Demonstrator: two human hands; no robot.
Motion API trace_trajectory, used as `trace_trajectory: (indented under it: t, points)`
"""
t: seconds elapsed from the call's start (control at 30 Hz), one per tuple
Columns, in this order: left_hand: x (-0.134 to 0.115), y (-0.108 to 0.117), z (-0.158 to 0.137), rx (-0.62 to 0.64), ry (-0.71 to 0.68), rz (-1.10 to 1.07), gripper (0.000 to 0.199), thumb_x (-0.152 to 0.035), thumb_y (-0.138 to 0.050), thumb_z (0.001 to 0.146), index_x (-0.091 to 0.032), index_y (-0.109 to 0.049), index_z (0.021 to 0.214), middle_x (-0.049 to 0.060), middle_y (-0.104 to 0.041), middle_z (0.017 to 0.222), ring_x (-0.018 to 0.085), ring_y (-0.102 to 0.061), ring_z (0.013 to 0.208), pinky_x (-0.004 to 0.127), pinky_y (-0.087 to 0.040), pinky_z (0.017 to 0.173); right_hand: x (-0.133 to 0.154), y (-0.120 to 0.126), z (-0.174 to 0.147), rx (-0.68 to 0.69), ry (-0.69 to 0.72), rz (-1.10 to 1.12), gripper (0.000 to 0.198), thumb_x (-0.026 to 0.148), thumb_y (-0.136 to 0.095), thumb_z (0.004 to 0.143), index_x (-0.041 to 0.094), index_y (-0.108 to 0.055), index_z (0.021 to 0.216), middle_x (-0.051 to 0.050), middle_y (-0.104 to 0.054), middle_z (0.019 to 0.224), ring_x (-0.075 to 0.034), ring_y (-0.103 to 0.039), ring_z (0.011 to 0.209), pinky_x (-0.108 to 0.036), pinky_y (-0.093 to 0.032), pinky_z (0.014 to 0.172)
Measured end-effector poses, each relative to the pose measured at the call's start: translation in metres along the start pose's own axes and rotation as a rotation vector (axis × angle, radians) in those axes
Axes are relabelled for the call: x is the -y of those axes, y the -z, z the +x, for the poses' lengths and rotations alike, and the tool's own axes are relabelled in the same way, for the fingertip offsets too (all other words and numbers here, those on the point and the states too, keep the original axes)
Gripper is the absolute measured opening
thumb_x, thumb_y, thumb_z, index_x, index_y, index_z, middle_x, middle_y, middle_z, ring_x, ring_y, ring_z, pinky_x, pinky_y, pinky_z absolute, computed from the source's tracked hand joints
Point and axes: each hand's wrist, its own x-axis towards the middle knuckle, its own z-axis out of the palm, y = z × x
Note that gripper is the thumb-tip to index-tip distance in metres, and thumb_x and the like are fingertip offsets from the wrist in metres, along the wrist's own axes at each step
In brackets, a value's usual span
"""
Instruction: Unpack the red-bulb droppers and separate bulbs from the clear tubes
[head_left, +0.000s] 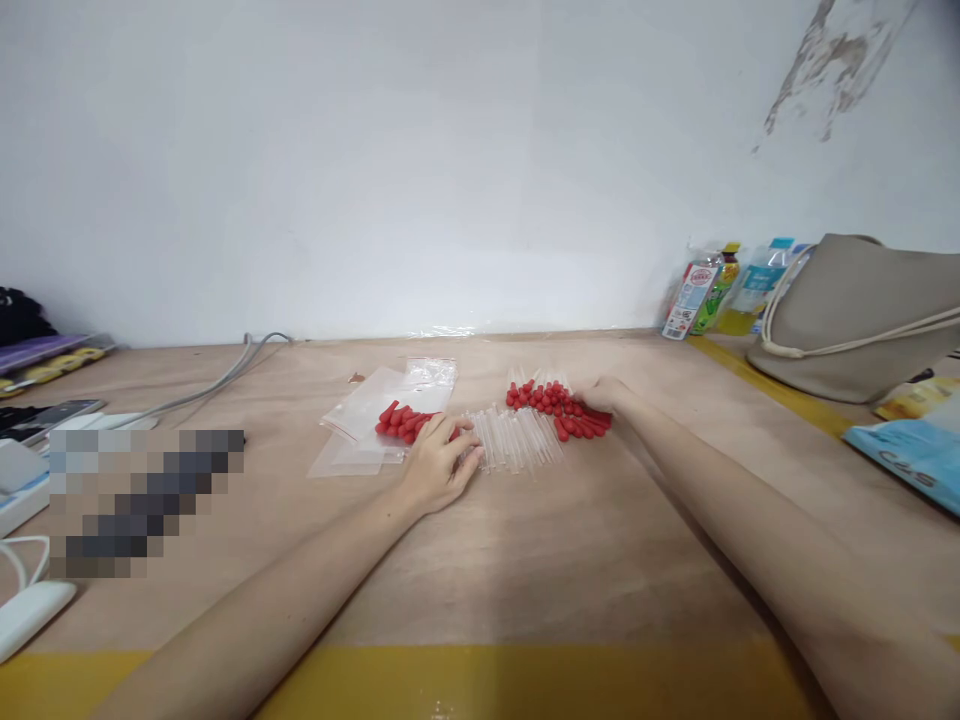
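My left hand (441, 466) lies palm down with loosely bent fingers apart, over the right end of a pile of red rubber dropper bulbs (405, 424). Its fingertips reach the left edge of a row of clear, thin dropper tubes (517, 440). My right hand (606, 394) is at the right end of a group of droppers with red bulbs (551, 397), whose clear tubes point toward the wall. More red bulbs (583, 428) lie just below that hand. Its fingers are mostly hidden, so I cannot tell what they hold.
Clear plastic bags (360, 405) lie under and beside the left bulbs. A grey cable (217, 375) runs along the left. At the right stand a carton (686, 302), drink bottles (754, 290), a grey-beige bag (862, 310) and a blue packet (911, 455).
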Motion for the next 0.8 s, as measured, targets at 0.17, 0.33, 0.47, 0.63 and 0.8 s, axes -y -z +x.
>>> trace_trajectory:
  t: [0.17, 0.33, 0.47, 0.63, 0.8]
  points:
    - [0.000, 0.000, -0.001, -0.031, -0.009, -0.012, 0.017, -0.024, -0.049, 0.082, -0.017, -0.059, 0.095, 0.007, -0.056, 0.098, 0.020, -0.048, 0.093, 0.038, -0.041, 0.082, 0.009, 0.004, -0.005, 0.056, -0.147, 0.086, 0.021, 0.018, -0.060, 0.060, 0.015, -0.051, 0.041, 0.000, -0.048, 0.038, -0.012, -0.048, 0.039, -0.022, -0.036, 0.037]
    - [0.000, -0.001, -0.001, -0.031, -0.008, -0.014, 0.020, -0.025, -0.049, 0.082, -0.018, -0.057, 0.099, 0.007, -0.056, 0.099, 0.020, -0.049, 0.094, 0.038, -0.041, 0.083, 0.013, 0.018, -0.008, 0.043, -0.117, 0.169, 0.023, 0.022, -0.058, 0.066, 0.014, -0.054, 0.045, -0.001, -0.050, 0.042, -0.010, -0.046, 0.040, -0.022, -0.037, 0.041]
    - [0.001, -0.001, 0.000, -0.044, -0.010, -0.003, 0.026, -0.026, -0.048, 0.083, -0.018, -0.054, 0.107, 0.008, -0.056, 0.103, 0.021, -0.050, 0.097, 0.039, -0.041, 0.085, 0.018, 0.025, -0.031, -0.014, 0.018, 0.210, 0.028, 0.035, -0.051, 0.075, 0.015, -0.062, 0.059, 0.000, -0.056, 0.052, -0.011, -0.050, 0.050, -0.022, -0.036, 0.050]
    - [-0.003, 0.001, 0.001, -0.185, -0.072, 0.172, 0.047, -0.027, -0.049, 0.083, -0.019, -0.039, 0.128, 0.012, -0.047, 0.126, 0.026, -0.040, 0.119, 0.042, -0.034, 0.096, 0.033, 0.010, -0.090, -0.367, 0.611, -0.122, 0.025, 0.038, -0.053, 0.078, 0.018, -0.061, 0.066, -0.002, -0.063, 0.069, -0.017, -0.052, 0.073, -0.029, -0.031, 0.067]
    - [-0.012, -0.001, 0.005, -0.214, -0.221, 0.398, 0.042, -0.027, -0.051, 0.083, -0.024, -0.045, 0.125, 0.010, -0.043, 0.133, 0.026, -0.034, 0.126, 0.043, -0.026, 0.102, 0.036, -0.012, -0.123, -0.576, 1.077, -0.500, 0.025, 0.027, -0.044, 0.088, 0.017, -0.057, 0.070, -0.002, -0.061, 0.071, -0.014, -0.047, 0.072, -0.033, -0.025, 0.074]
